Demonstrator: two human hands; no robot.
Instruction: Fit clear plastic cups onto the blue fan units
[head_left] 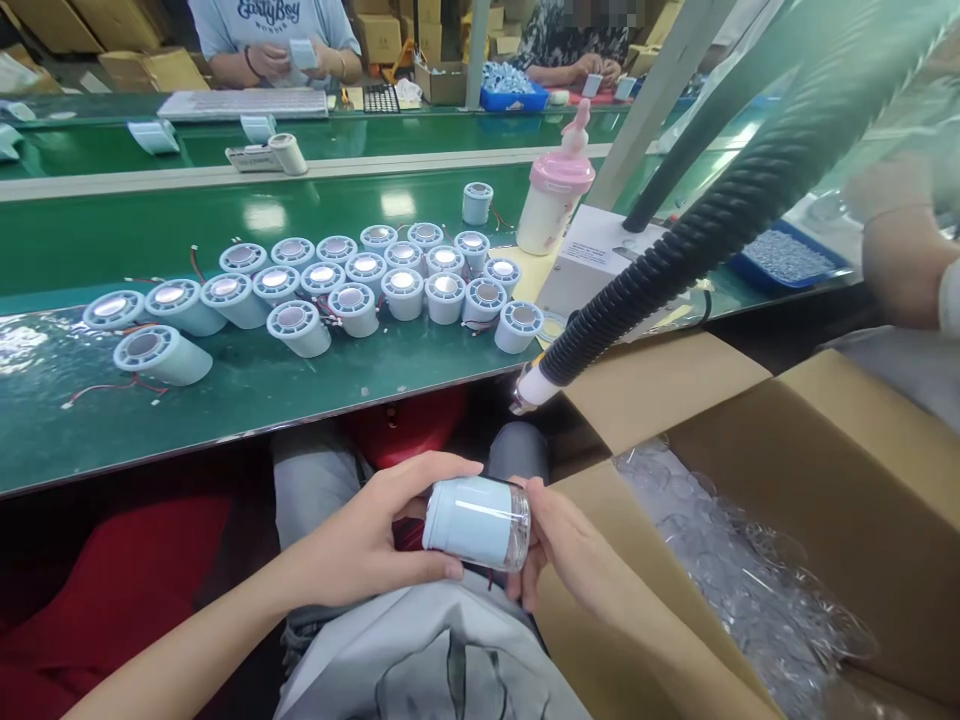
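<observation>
Two hands gripping one pale blue cylinder (476, 522) over the lap, below the near edge of the green surface (247, 385). Left hand (367, 545) wrapping its closed end, thumb lying along the bottom, fingers curling over the top. Right hand (566, 545) pinching the clear cap (521, 528) at the other end, fingertips pressing on its rim. Sitting just right of the right hand, nearly touching the wrist: an open cardboard box (825, 470) holding clear plastic caps (742, 590). Hanging just above the right hand, apart from it: the white nozzle (534, 388) of a black ribbed hose (720, 215). Crowding the surface above and beyond both hands: rows of matching cylinders (360, 285) with red wires, leaving a bare strip along its near edge. Leaving free room only left of the left hand and between the hands and the surface edge.
</observation>
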